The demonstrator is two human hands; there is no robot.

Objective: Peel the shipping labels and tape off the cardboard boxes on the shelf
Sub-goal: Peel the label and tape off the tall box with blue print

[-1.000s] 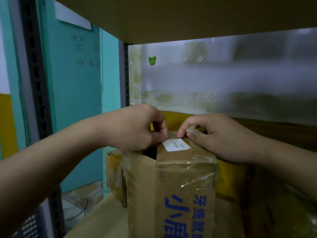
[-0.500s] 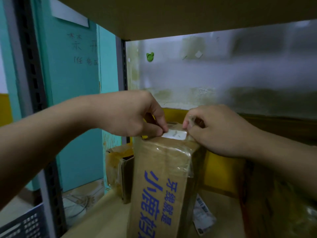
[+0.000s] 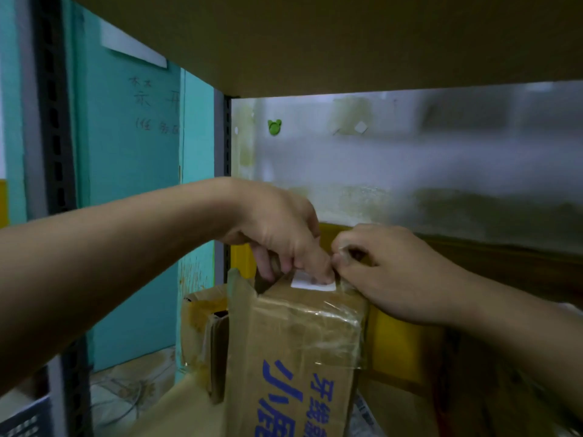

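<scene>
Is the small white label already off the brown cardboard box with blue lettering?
No, the small white label lies flat on top of the brown cardboard box, with the left hand touching it.

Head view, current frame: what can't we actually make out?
- Print on the white label atop the cardboard box: too small, and the left hand covers part of it.
- What the right hand pinches: hidden by its own curled fingers.
- The blue lettering on the box front: cut off by the bottom edge.
- The dark items at lower right: dim and blurred, unidentifiable.
</scene>
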